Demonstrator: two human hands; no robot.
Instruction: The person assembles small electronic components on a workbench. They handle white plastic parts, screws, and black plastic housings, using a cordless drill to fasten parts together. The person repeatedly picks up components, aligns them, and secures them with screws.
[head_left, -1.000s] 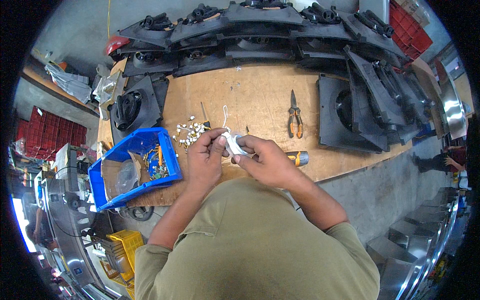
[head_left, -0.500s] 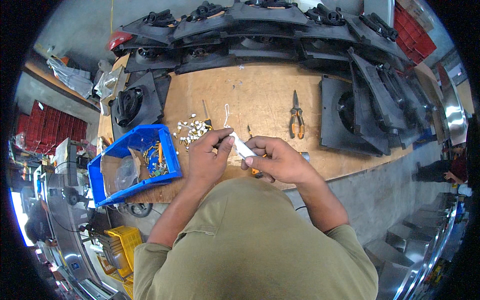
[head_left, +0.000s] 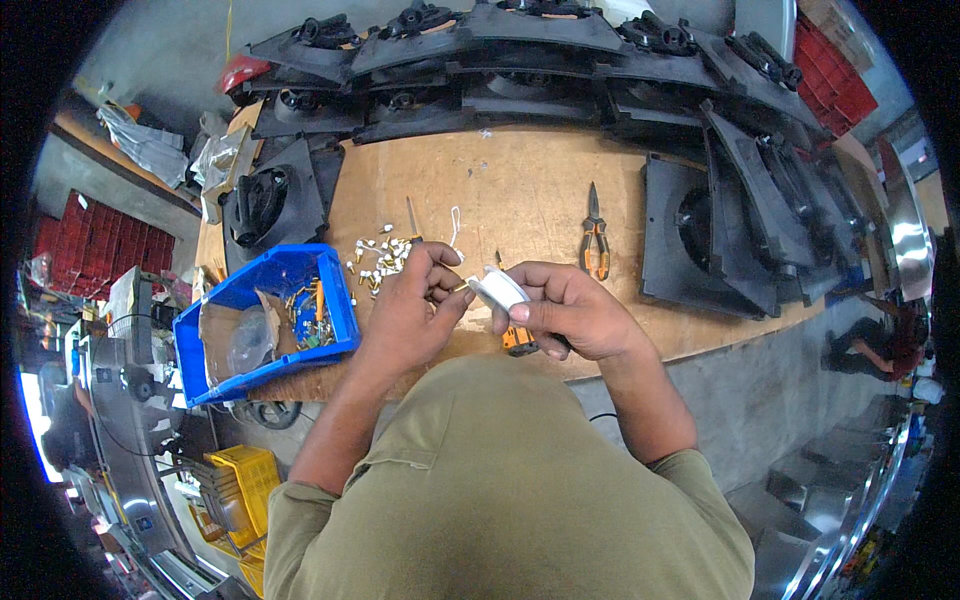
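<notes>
My right hand [head_left: 565, 310] grips a white tape spool [head_left: 502, 288] between thumb and fingers, above the wooden table. My left hand [head_left: 415, 300] is closed in a pinch just left of the spool, on a small brass fitting [head_left: 463, 289] whose end by the spool looks white; the fingers partly cover it. Several small brass fittings with white ends [head_left: 378, 262] lie loose on the table beyond my left hand, with a screwdriver [head_left: 411, 222] beside them. A white loop of cord or tape [head_left: 455, 228] lies close by. Under my right hand an orange and black tool [head_left: 518, 341] is partly hidden.
Left of my arm stands a blue bin [head_left: 345, 310] with cardboard and brass parts. Long-nose pliers [head_left: 594, 235] lie right of centre on the wooden table [head_left: 530, 180]. Black moulded panels [head_left: 680, 235] line its far and side edges. A person [head_left: 880, 340] is at far right.
The spool has turned to show more of its round side, and my hands have drawn slightly apart. The brass fitting now shows at my left fingertips.
</notes>
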